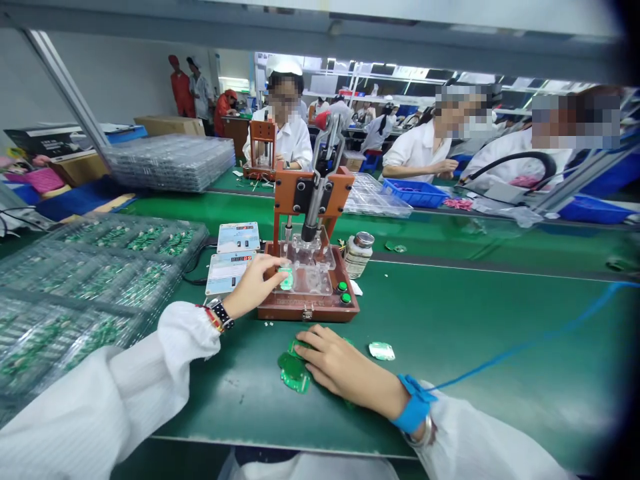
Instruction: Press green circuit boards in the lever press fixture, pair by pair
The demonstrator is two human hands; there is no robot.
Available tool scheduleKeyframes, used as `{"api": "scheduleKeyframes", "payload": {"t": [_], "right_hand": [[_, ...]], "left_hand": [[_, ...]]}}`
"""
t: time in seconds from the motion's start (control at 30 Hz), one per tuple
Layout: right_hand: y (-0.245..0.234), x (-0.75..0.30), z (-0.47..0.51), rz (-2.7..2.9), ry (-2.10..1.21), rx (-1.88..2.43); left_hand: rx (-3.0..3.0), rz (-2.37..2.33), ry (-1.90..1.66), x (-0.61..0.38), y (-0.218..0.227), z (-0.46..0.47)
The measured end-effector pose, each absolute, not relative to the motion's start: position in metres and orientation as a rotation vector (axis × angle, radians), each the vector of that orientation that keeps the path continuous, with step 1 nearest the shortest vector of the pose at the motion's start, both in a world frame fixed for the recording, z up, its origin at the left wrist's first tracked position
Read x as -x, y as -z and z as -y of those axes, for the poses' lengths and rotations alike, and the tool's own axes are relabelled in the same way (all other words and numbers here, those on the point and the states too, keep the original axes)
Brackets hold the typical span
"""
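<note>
Between the thumb and fingers of my left hand [254, 285] is a small green circuit board [287, 279], at the left side of the clear plastic plate of a test fixture [309, 311]. This fixture has a brown base, an orange frame and an upright metal toggle lever. In front of it, my right hand [336, 363] lies palm down with fingers stretched over a loose pile of green circuit boards [294, 375]. The palm hides part of the pile. Another board [381, 351] lies apart, to the right of my right hand.
Trays of circuit boards [100, 267] fill the left. Two small display boxes [231, 272] and a lidded jar [359, 255] flank the fixture. A blue cord [540, 343] runs right from my right wristband. Co-workers sit beyond the green belt [225, 208]; a shelf [320, 33] crosses overhead.
</note>
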State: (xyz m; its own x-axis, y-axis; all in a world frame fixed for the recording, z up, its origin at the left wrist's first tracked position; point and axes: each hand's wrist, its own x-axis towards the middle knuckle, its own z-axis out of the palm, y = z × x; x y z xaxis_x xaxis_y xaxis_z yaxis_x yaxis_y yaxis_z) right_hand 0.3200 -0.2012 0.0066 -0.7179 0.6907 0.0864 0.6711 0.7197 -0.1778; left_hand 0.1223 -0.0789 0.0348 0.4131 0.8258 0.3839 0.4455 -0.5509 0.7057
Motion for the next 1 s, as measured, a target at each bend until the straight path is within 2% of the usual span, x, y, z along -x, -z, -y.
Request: {"api": "scheduleKeyframes", "payload": {"t": [0.1, 0.27, 0.37, 0.5, 0.67, 0.87, 1.0], "right_hand": [[-0.004, -0.321, 0.207, 2.688, -0.216, 1.171], [-0.019, -0.328, 0.208, 2.229, -0.514, 1.13], [-0.026, -0.336, 0.185, 1.992, -0.292, 1.18], [-0.023, -0.337, 0.144, 1.944, -0.056, 1.298], [-0.025, -0.331, 0.123, 2.012, -0.03, 1.368], [-0.038, -0.34, 0.116, 2.244, -0.163, 1.42], [-0.035, -0.339, 0.115, 2.204, 0.013, 1.448]], "left_hand": [[-2.406, -1.106, -1.006, -0.129, -0.032, 0.08], [-2.533, -1.101, -0.82, -0.123, -0.034, 0.092], [-2.505, -1.132, -0.756, -0.121, -0.032, 0.093], [-2.426, -1.21, -0.757, -0.122, -0.031, 0.09], [-2.426, -1.099, -0.822, -0.119, -0.031, 0.091], [-2.287, -1.089, -0.834, -0.113, -0.022, 0.084], [-2.273, -1.091, -0.786, -0.112, -0.017, 0.077]]}}
